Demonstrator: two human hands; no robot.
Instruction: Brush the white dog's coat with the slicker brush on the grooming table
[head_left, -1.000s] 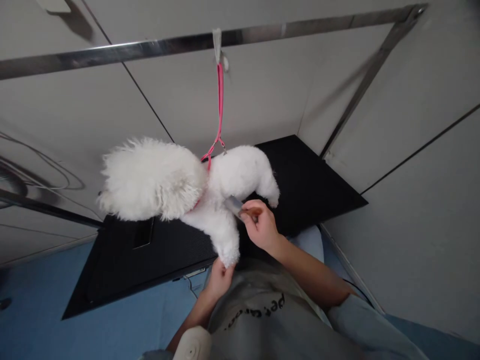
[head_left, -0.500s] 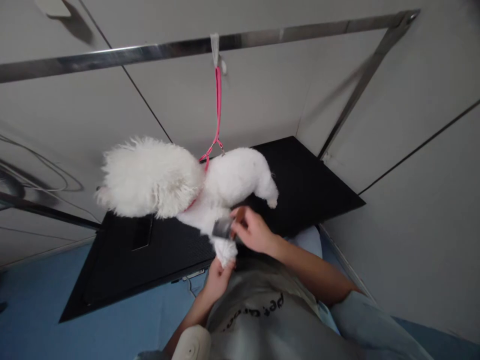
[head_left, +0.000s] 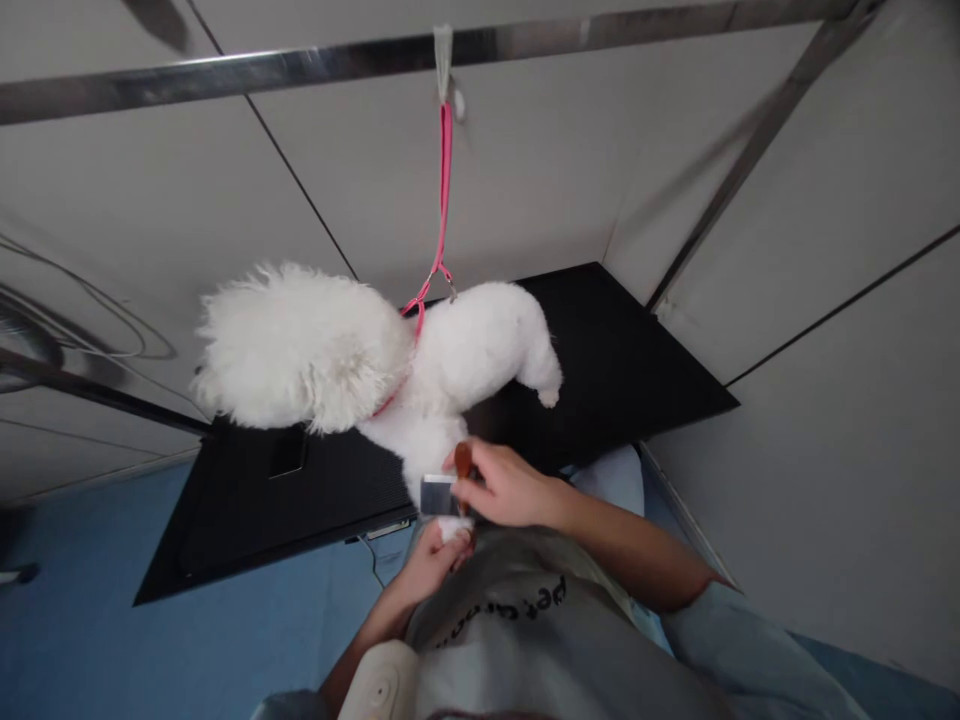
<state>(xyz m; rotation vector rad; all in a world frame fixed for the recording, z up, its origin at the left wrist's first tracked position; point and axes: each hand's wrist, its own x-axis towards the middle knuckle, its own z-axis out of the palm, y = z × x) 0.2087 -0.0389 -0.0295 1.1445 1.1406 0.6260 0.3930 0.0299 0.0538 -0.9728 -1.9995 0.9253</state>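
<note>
On the front of the grey apron (head_left: 600,655), we read dark lettering (head_left: 553,594), upside down to us: "pet", then what looked like "groo" farther left on the apron. There the apron's folds bent the letters, and we could not read the rest.

Fluffy white dog (head_left: 480,340), brush (head_left: 438,495) against foreleg (head_left: 435,450)

My right hand (head_left: 508,486) pinches shut, its forearm (head_left: 630,548) angled in; my left hand (head_left: 435,560) pinches just below.
</note>
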